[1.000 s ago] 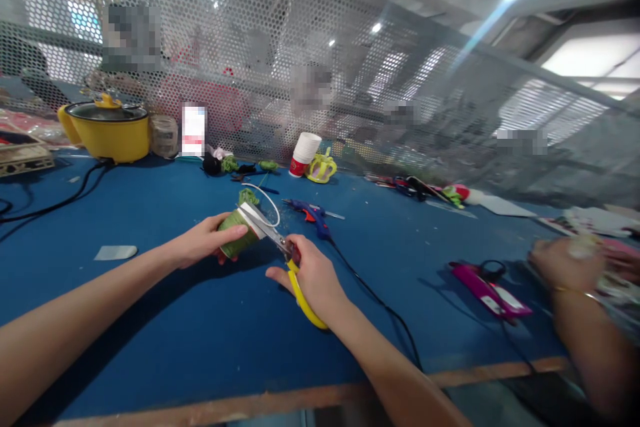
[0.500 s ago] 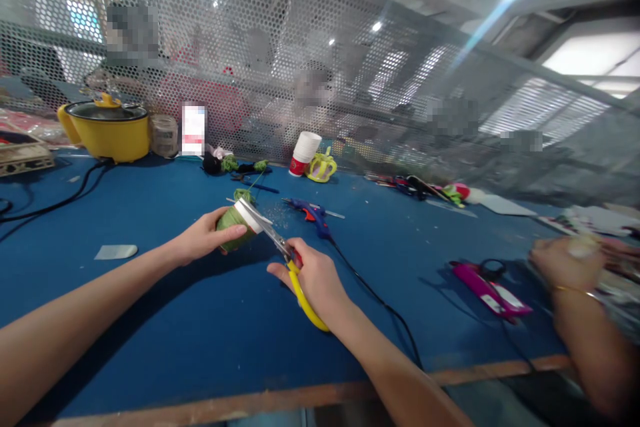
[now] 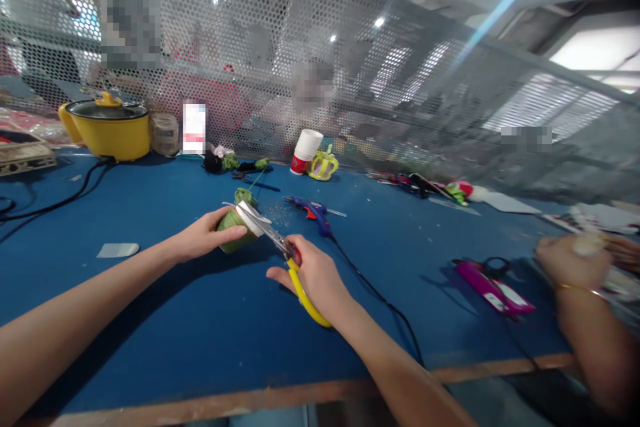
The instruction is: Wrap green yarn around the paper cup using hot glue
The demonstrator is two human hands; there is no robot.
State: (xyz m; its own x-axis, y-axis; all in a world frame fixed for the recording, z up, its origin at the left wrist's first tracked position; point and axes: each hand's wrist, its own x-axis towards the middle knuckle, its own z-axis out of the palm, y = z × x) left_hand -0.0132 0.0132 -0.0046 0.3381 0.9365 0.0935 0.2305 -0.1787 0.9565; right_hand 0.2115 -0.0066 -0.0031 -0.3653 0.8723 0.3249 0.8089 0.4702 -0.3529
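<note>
My left hand (image 3: pixel 206 237) is wrapped round a small cup-like piece (image 3: pixel 231 240) covered in green yarn, tilted above the table, with a white rim at its upper right end. In my right hand (image 3: pixel 320 273) are scissors (image 3: pixel 309 303) with yellow handles. Their blades point up and left and lie at the white rim; the rim partly hides whether they cut into it. Just behind the piece is a bundle of green yarn (image 3: pixel 245 197), from which a thin strand runs back.
A blue glue gun (image 3: pixel 315 212) lies beyond my right hand, its cord running to the front edge. At the back stand a yellow electric pot (image 3: pixel 113 130), a jar (image 3: pixel 164 133) and paper cups (image 3: pixel 307 150). On the right are a magenta device (image 3: pixel 493 287) and another person's hand (image 3: pixel 575 263).
The yarn-covered piece has turned slightly in my left hand, and the scissor blades sit a little differently at its white rim. Both hands have hardly moved.
</note>
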